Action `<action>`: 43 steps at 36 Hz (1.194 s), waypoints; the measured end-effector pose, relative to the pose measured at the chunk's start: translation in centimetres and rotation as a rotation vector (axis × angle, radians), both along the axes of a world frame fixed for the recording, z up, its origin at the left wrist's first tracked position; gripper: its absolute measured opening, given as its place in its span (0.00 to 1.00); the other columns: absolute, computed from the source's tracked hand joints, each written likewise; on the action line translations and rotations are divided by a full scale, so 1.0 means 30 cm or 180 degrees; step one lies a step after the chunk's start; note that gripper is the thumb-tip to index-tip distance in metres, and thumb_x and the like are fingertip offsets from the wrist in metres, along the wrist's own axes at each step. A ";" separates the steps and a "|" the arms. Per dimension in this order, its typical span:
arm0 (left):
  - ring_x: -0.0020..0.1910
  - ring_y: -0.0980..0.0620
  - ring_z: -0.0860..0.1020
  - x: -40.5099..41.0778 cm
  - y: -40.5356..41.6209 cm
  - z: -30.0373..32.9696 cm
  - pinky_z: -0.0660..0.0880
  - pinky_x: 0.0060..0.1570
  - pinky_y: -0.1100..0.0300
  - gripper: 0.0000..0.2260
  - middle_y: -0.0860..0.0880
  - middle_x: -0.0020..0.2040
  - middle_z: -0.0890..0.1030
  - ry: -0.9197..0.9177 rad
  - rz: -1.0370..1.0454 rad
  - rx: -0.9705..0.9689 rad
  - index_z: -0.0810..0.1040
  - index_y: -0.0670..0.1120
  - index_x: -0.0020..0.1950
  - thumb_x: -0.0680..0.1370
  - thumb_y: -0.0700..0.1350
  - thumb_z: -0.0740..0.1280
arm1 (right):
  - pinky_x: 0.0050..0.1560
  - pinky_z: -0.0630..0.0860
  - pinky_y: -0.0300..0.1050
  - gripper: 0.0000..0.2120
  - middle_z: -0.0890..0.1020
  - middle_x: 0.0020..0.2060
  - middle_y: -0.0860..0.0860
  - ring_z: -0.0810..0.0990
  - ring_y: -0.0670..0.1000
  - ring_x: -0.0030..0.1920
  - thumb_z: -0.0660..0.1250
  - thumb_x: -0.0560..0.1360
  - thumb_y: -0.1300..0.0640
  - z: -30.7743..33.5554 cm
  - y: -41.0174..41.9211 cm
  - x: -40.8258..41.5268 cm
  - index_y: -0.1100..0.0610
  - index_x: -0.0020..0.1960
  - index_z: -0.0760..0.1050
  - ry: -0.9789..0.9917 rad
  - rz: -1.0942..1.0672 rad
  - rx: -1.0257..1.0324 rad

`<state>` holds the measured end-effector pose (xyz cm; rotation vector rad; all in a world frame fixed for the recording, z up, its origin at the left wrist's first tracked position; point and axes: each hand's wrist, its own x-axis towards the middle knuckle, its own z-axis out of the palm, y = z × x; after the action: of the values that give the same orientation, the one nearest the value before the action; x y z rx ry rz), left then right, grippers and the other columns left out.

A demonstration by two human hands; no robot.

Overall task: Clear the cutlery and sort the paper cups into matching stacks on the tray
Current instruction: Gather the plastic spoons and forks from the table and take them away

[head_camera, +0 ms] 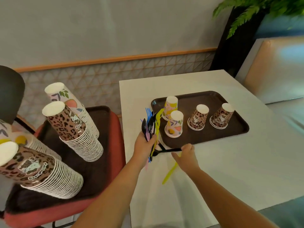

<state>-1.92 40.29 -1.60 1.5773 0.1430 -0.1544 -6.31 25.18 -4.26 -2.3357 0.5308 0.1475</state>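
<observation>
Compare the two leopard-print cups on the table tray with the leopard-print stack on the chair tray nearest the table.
The two leopard-print cups stand apart on the table tray, each single or only a few deep; the leopard-print stack on the chair tray is many cups deep, far taller and leaning. Both are upside down, with the same print.

1. My left hand [144, 142] wraps the middle of the cutlery bundle [150, 125], so I cannot count the pieces.
2. My right hand [186, 155] covers the end of the black utensil [166, 150] and the top of the yellow utensil [169, 173].
3. The nearest leopard cup stack [37, 170] is cut by the left edge.
4. The print on the cups is too blurred to read.
</observation>
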 end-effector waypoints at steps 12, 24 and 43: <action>0.27 0.55 0.74 0.024 0.063 -0.020 0.73 0.31 0.62 0.07 0.47 0.33 0.77 -0.0059 -0.0229 0.0078 0.72 0.37 0.55 0.78 0.38 0.64 | 0.57 0.72 0.49 0.25 0.70 0.63 0.60 0.75 0.59 0.60 0.58 0.78 0.62 -0.061 0.040 -0.049 0.64 0.71 0.53 0.0841 -0.0069 -0.0684; 0.30 0.51 0.75 0.035 0.093 -0.015 0.72 0.34 0.58 0.04 0.46 0.33 0.77 -0.0091 -0.0234 -0.0061 0.73 0.40 0.52 0.78 0.38 0.63 | 0.44 0.68 0.45 0.09 0.75 0.48 0.56 0.72 0.54 0.42 0.48 0.79 0.63 -0.018 0.045 -0.102 0.59 0.53 0.66 -0.0023 -0.0294 -0.0548; 0.26 0.55 0.74 0.054 0.155 0.005 0.73 0.35 0.57 0.02 0.47 0.31 0.77 -0.0207 -0.0186 -0.0062 0.75 0.43 0.48 0.78 0.38 0.64 | 0.54 0.75 0.48 0.34 0.63 0.69 0.52 0.75 0.56 0.59 0.68 0.73 0.50 -0.035 0.165 0.173 0.53 0.74 0.56 0.0060 0.1698 -0.1079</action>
<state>-0.31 44.95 -1.44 1.5658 0.0445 -0.1497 -1.10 30.13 -5.31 -2.7638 -0.0823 0.3498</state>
